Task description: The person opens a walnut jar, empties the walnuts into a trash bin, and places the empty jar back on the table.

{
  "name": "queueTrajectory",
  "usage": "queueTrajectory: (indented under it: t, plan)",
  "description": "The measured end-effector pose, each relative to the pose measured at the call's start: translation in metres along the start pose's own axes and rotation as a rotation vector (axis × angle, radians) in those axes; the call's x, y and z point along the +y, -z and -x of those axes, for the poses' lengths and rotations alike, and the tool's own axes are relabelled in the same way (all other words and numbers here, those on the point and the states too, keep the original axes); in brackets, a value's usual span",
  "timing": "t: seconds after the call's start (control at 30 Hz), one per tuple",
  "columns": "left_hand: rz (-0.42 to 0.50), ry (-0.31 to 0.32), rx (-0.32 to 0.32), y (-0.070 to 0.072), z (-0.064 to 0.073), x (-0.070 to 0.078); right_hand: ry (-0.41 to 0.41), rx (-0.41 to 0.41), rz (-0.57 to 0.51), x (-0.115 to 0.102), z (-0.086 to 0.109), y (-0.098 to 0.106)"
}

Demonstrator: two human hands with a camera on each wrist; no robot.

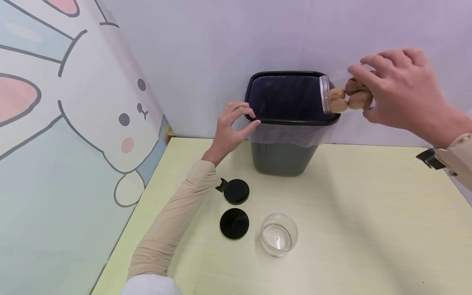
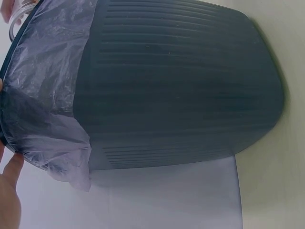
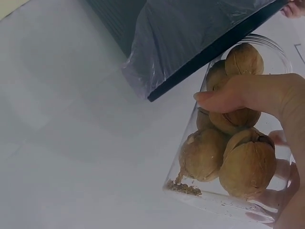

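Observation:
A dark trash bin [image 1: 278, 159] lined with a thin translucent bag [image 1: 291, 134] stands against the wall. My left hand [image 1: 229, 128] grips the bin's black rim at its front left corner, thumb outside. My right hand [image 1: 403, 88] holds a clear jar [image 3: 217, 196] tipped on its side. The jar's uncovered mouth points left, at the bin's right rim. Inside are several round brown nuts [image 3: 248, 164], walnut-like, some with cracked shells. Small brown crumbs [image 3: 183, 188] lie near the jar's base in the right wrist view.
Two round black lids [image 1: 234, 223] lie on the pale wooden table [image 1: 368, 205] in front of the bin. Right of them is a clear round container [image 1: 279, 234] without a cover. A wall with a cartoon rabbit [image 1: 107, 102] borders the table's left side.

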State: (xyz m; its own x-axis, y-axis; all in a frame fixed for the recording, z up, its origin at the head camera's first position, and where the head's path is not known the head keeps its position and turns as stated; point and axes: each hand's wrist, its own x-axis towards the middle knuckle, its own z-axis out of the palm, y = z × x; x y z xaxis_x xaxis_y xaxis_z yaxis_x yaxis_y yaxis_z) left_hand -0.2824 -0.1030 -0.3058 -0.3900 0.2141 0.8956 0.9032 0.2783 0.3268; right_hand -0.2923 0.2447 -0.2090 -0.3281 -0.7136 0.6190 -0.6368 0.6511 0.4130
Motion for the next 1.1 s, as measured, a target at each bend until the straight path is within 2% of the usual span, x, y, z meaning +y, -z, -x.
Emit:
queueTrajectory:
  t: [0.3,0.57,1.1]
  plan:
    - [-0.007,-0.010,0.004,-0.0007,0.0000,0.0015,0.063,-0.031,0.030,-0.0012,-0.0049,0.0043]
    - [-0.008,0.003,0.004,-0.0013,0.0002,0.0005,-0.020,-0.074,-0.040,-0.0036,-0.0039,0.0058]
    - [-0.013,0.003,0.002,0.0002,0.0000,0.0003,-0.059,-0.082,-0.059,-0.0048,-0.0047,0.0056]
